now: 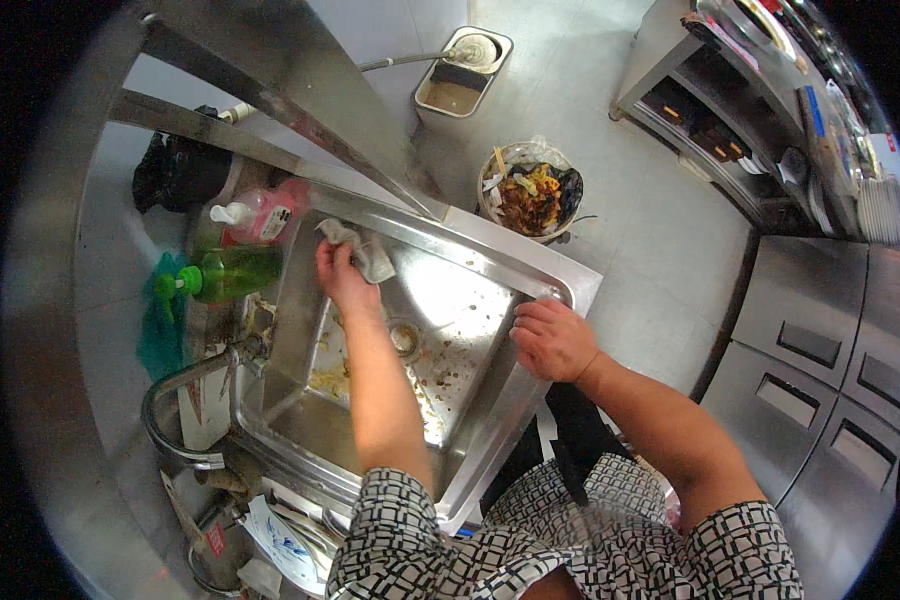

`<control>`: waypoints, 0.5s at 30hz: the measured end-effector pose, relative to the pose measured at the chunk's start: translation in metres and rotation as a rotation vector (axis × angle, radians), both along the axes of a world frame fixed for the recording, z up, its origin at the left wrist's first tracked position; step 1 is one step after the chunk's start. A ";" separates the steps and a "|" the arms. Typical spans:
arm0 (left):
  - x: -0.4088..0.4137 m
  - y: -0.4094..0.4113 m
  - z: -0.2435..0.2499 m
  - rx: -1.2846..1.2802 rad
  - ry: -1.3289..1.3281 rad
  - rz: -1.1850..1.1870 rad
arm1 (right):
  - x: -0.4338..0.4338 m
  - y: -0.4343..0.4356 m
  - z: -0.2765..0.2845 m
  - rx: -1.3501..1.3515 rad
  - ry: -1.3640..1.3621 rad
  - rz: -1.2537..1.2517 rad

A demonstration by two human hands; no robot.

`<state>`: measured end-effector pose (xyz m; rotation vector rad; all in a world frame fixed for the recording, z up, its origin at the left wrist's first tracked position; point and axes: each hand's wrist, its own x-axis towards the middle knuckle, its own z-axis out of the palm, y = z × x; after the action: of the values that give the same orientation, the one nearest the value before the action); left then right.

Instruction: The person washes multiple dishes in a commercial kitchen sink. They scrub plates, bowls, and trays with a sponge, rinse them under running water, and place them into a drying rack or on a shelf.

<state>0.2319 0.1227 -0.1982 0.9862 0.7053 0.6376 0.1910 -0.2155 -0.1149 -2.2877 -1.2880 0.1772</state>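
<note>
Before me is a stainless steel sink [480, 420] with food scraps scattered over its floor and around its drain [403, 337]. My left hand [347, 279] reaches over the basin's far left part and grips a crumpled, greyish-white cloth [367, 253]. Some of the cloth hangs from my fingers, against or just above the basin wall. My right hand [551, 339] rests on the sink's near right rim with its fingers curled over the edge. Whether something small lies under those fingers is hidden.
Left of the basin are a pink pump bottle [259, 214], a green pump bottle [232, 275] and a curved metal faucet [154, 412]. Beyond the sink stand a bucket of food waste [532, 187] and a rectangular metal bin [457, 75]. Steel cabinets [810, 330] line the right; dishes [285, 544] lie lower left.
</note>
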 end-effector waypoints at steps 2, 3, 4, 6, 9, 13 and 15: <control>0.004 -0.018 0.018 0.383 0.174 -0.020 | -0.001 0.002 0.002 0.012 -0.009 -0.020; 0.005 -0.023 0.027 0.551 0.264 -0.041 | -0.003 0.003 0.005 0.021 -0.010 -0.030; 0.006 -0.027 0.034 0.717 0.354 -0.064 | -0.004 0.005 0.006 0.037 -0.015 -0.051; 0.001 -0.048 0.045 0.918 0.426 -0.087 | -0.004 0.009 0.008 0.068 -0.029 -0.095; -0.020 -0.103 0.047 1.038 0.410 -0.214 | -0.005 0.011 0.020 0.122 -0.076 -0.219; -0.033 -0.167 0.072 1.234 0.294 -0.461 | -0.006 0.005 0.016 0.264 -0.001 -0.354; -0.036 -0.188 0.085 1.213 0.298 -0.610 | 0.000 0.003 0.015 0.413 0.082 -0.511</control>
<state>0.1954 -0.0649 -0.1133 2.3373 0.1639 0.3271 0.1911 -0.2129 -0.0997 -2.1325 -0.5950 -0.1577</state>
